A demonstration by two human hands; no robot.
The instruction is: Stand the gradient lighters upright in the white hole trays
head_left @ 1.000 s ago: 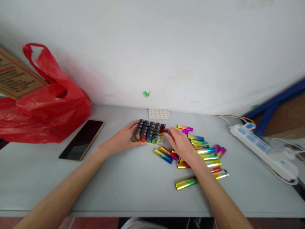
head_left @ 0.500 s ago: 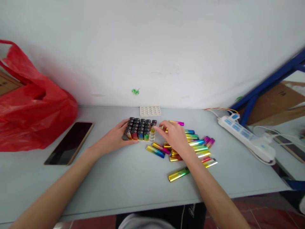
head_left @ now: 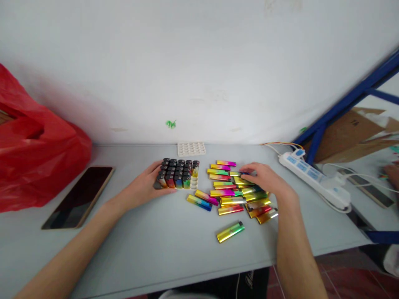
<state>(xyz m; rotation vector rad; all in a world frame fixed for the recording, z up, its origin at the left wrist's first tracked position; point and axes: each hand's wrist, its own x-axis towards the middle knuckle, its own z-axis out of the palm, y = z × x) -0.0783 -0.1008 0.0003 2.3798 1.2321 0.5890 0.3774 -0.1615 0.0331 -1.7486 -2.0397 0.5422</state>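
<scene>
While my left hand (head_left: 141, 186) clasps the left end of a white tray (head_left: 193, 183), thumb along its near side, upright lighters (head_left: 177, 171) with black tops fill most of it; a few bare holes show at the near right corner. My right hand (head_left: 263, 176) reaches into the loose lighters (head_left: 229, 201) heaped to the tray's right, fingers bent down; I cannot tell whether they grip one. Another tray (head_left: 191, 148) lies by the wall (head_left: 199, 74). A phone (head_left: 77, 197) and red bag (head_left: 43, 153) sit leftward, a power strip (head_left: 314, 180) rightward.
</scene>
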